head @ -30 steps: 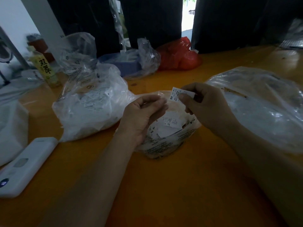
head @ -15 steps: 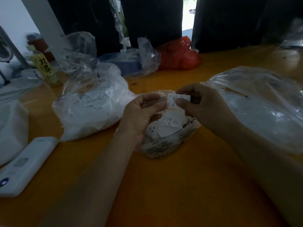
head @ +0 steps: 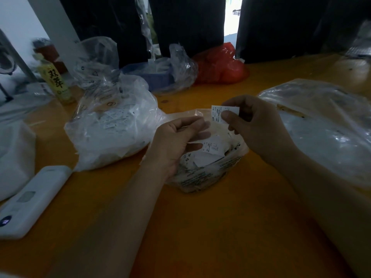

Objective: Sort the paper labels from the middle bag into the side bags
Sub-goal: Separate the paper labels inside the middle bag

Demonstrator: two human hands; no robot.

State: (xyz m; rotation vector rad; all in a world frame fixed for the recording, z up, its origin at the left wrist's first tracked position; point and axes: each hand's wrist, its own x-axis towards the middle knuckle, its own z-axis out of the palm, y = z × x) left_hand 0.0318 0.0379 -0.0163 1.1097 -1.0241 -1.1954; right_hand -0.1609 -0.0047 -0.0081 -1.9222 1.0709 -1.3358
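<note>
The small middle bag (head: 208,173) sits on the orange table, open at the top, with several white paper labels (head: 210,148) inside. My right hand (head: 255,125) pinches one white printed label (head: 217,114) between thumb and fingers, held up above the bag's far rim. My left hand (head: 176,141) is at the bag's left side, fingers curled around its plastic rim. A full clear bag of labels (head: 112,127) lies to the left. A large, flatter clear bag (head: 325,127) lies to the right.
A white handheld device (head: 30,199) lies at the front left, a white box (head: 14,155) behind it. A yellow bottle (head: 55,81), more clear bags (head: 96,59), a blue container (head: 154,77) and a red bag (head: 220,65) stand along the back.
My right hand dipped the label toward my left hand's fingers, then lifted it back up and slightly right. My left hand stays at the bag's rim.
</note>
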